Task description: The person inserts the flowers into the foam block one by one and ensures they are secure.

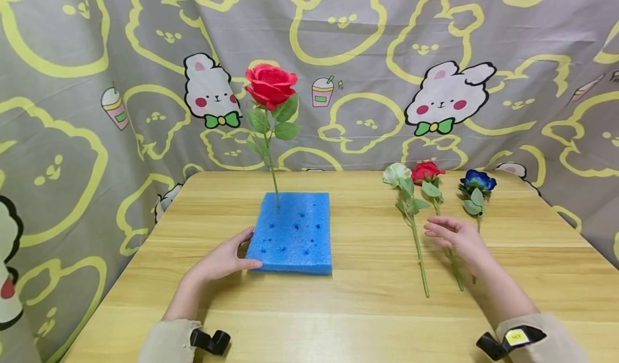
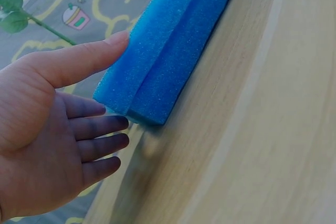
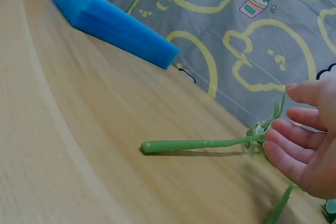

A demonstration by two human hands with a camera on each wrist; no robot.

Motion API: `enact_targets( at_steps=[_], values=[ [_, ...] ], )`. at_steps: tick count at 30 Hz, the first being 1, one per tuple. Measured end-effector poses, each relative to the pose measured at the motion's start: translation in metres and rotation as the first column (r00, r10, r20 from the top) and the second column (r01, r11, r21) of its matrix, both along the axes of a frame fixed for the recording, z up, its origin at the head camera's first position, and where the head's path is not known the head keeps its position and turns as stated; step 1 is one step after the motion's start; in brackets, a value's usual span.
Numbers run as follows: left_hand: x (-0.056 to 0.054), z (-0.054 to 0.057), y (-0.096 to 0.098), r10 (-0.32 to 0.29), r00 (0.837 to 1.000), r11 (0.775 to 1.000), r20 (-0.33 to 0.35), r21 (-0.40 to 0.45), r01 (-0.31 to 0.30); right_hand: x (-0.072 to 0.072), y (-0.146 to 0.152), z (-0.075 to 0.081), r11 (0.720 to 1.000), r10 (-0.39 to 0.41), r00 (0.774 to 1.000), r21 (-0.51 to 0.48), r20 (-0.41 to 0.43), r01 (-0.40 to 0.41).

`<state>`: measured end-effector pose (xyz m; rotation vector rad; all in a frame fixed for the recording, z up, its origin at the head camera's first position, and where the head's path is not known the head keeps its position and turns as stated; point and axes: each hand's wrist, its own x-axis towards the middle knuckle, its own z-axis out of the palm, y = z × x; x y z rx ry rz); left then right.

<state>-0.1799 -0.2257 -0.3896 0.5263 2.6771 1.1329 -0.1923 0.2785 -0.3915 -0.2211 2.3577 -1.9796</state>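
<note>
"Where are the hands?"

"Left hand (image 1: 220, 258), left of centre, touches the blue foam block (image 1: 292, 237), fingers relaxed and straight. Right hand (image 1: 456, 239), right of centre, hangs over the lying red rose (image 1: 426, 173), fingers loosely bent, gripping nothing."

"Any advice?"

"I'd pinch its bare lower stem (image 1: 455, 270), avoiding the white flower (image 1: 397, 174) and blue rose (image 1: 477, 181), and steady the block."

Left hand (image 2: 52, 135), fingers (image 2: 102, 127) extended, touches blue foam block (image 2: 170, 48).
</note>
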Motion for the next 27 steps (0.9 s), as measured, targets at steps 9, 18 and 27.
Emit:
enact_targets(
  at_steps=[9, 18, 27],
  values=[
    [0.0, -0.001, 0.0, -0.001, 1.0, 1.0, -0.003, -0.016, 0.001, -0.003, -0.002, -0.009, 1.0, 0.007, 0.992, -0.02, 0.13, -0.004],
    [0.0, 0.003, 0.0, -0.01, 1.0, 1.0, 0.004, -0.001, 0.01, -0.003, -0.004, -0.012, 0.999, 0.036, 0.989, -0.01, 0.141, -0.035],
    [-0.001, 0.001, 0.0, -0.01, 1.0, 1.0, 0.004, -0.013, 0.01, -0.006, -0.005, -0.017, 0.992, 0.03, 0.991, 0.114, 0.133, -0.045]
  ],
)
